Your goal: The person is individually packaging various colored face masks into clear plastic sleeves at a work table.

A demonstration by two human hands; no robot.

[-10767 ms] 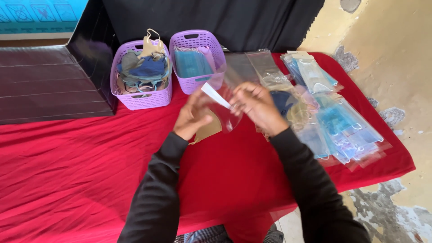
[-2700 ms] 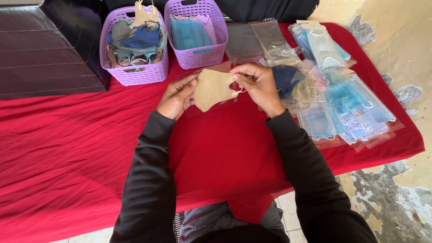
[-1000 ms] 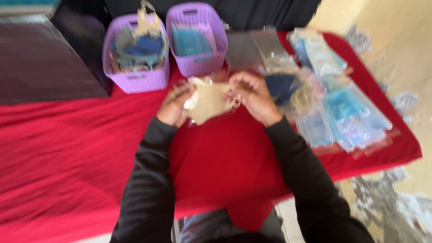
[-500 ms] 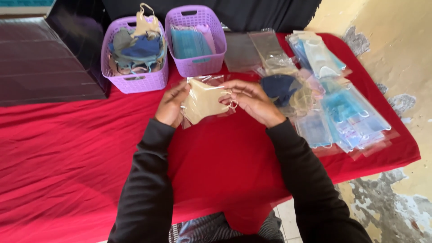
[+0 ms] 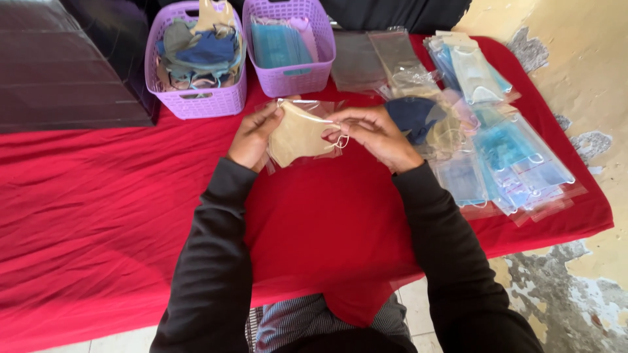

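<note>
Both my hands hold a beige face mask [image 5: 297,133] inside a clear plastic sleeve [image 5: 313,106] just above the red tablecloth [image 5: 118,216]. My left hand [image 5: 254,135] grips the sleeve's left edge. My right hand [image 5: 367,133] pinches the mask and its ear loop at the right edge. A dark blue mask [image 5: 412,116] lies just right of my right hand.
Two purple baskets stand at the back: the left basket [image 5: 196,101] holds mixed cloth masks, the right basket [image 5: 288,78] holds teal masks. Empty clear sleeves [image 5: 373,59] lie behind. Packaged blue masks [image 5: 504,157] are piled at the right. A dark panel [image 5: 59,72] lies far left.
The beige mask has gone into the clear sleeve; earlier it was held bare between my hands. My hands stay in about the same spot.
</note>
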